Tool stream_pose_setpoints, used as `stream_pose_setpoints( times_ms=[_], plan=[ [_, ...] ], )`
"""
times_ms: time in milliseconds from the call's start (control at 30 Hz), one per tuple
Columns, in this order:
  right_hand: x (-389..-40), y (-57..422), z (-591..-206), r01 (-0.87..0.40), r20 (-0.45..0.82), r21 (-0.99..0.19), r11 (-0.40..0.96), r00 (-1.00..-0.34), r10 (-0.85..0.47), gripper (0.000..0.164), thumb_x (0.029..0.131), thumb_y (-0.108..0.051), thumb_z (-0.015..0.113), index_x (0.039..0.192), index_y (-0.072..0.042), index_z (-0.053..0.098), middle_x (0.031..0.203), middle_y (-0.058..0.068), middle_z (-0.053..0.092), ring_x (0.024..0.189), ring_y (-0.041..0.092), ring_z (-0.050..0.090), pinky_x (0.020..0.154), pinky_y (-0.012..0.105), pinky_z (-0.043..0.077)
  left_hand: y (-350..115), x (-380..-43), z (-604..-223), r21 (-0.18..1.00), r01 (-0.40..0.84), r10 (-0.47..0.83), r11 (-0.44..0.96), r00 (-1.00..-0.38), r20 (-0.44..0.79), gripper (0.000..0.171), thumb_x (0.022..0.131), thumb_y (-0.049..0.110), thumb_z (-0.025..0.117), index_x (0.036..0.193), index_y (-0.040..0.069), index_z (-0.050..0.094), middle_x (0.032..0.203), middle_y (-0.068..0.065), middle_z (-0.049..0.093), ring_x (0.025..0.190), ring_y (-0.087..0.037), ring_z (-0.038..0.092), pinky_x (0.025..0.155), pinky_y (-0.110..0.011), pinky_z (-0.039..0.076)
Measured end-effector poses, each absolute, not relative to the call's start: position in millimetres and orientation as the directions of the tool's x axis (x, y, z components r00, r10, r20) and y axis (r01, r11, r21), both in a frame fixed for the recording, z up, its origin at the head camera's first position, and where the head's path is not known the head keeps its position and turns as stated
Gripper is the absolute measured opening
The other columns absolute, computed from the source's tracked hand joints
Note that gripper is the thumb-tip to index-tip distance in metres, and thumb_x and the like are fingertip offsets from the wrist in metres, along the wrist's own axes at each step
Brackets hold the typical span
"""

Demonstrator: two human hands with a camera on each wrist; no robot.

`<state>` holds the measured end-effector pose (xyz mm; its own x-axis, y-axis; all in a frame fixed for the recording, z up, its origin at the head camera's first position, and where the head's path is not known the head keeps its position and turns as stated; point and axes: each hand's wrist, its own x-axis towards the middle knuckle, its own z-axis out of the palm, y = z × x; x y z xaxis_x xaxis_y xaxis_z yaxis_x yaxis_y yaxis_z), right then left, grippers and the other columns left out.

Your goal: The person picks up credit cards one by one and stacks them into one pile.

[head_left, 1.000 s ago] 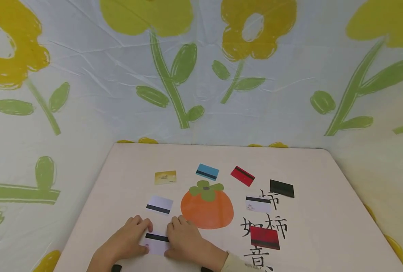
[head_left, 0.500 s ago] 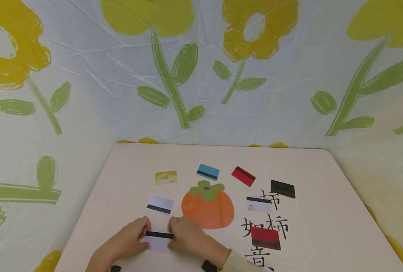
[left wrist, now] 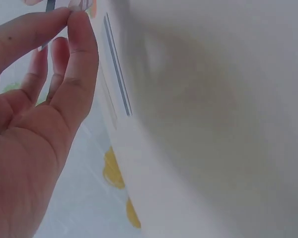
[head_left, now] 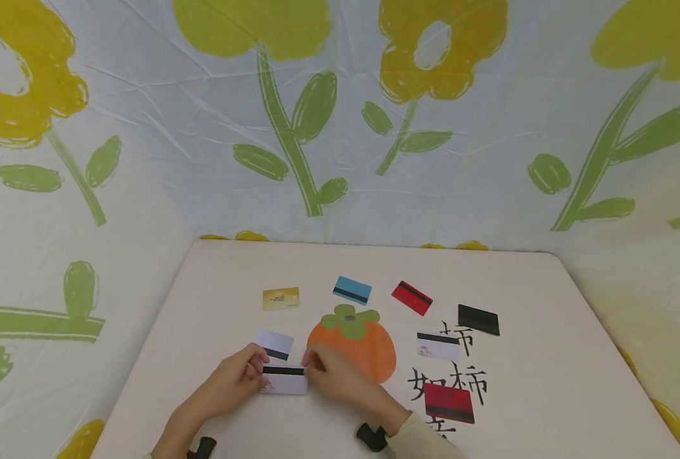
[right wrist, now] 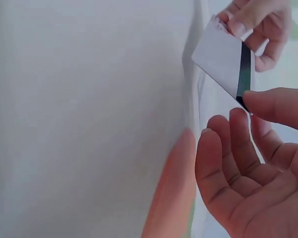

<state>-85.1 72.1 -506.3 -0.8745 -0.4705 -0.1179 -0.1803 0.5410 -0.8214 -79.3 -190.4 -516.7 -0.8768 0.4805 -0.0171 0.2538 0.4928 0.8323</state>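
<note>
A white magnetic stripe card (head_left: 285, 383) is held between both hands, its black stripe along the far edge. My left hand (head_left: 229, 381) pinches the card's left end between thumb and fingers. At the opposite end, my right hand (head_left: 342, 381) pinches a corner by the stripe. In the right wrist view the card (right wrist: 219, 54) is tilted and raised off the table, with my right thumb (right wrist: 275, 104) on the stripe's end. Just beyond lies another white striped card (head_left: 277, 343), partly covered by the left fingers in the head view.
Gold (head_left: 280, 298), blue (head_left: 352, 288), red (head_left: 411, 297) and black cards (head_left: 478, 319) form a row at the back of the table (head_left: 518, 382). Right of the printed persimmon (head_left: 369, 357) lie a white card (head_left: 436, 347) and a second red one (head_left: 448, 408). Flowered cloth (head_left: 202, 127) surrounds the table.
Both hands have lifted the white card off the table and moved it away from the body, toward the other white card. The cards on the table have stayed put.
</note>
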Motion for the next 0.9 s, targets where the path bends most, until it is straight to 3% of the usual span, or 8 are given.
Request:
stream_pose_setpoints(
  times_ms=[300, 533, 900],
  plan=[
    [-103, 118, -500, -0.134, -0.076, -0.887, 0.443, -0.902, -0.425, 0.010, 0.098, -0.005, 0.060, 0.108, -0.004, 0.058, 0.092, 0.000, 0.056, 0.087, 0.019, 0.053, 0.073, 0.025, 0.046, -142, -110, -514, 0.865, 0.259, 0.509, 0.430, -0.861, 0.004, 0.032, 0.087, -0.003, 0.071, 0.114, 0.005, 0.054, 0.092, -0.001, 0.058, 0.077, -0.009, 0.065, 0.069, -0.025, 0.054],
    [-119, 149, -497, -0.167, -0.030, -0.810, 0.563, -0.946, -0.323, 0.008, 0.096, -0.007, 0.064, 0.104, -0.010, 0.063, 0.089, -0.004, 0.060, 0.085, 0.017, 0.055, 0.075, 0.030, 0.049, -105, -134, -514, 0.839, 0.287, 0.504, 0.462, -0.864, 0.018, 0.032, 0.088, 0.000, 0.073, 0.113, 0.007, 0.055, 0.090, 0.003, 0.058, 0.079, -0.009, 0.063, 0.070, -0.025, 0.053],
    [-138, 174, -504, -0.043, -0.102, -0.789, 0.613, -0.975, -0.199, 0.011, 0.095, -0.007, 0.067, 0.105, -0.011, 0.066, 0.091, -0.003, 0.062, 0.088, 0.020, 0.057, 0.075, 0.033, 0.053, -69, -159, -518, 0.811, 0.266, 0.513, 0.521, -0.857, -0.048, 0.030, 0.092, 0.008, 0.072, 0.117, 0.010, 0.055, 0.090, 0.002, 0.060, 0.078, -0.013, 0.059, 0.068, -0.026, 0.052]
  ],
)
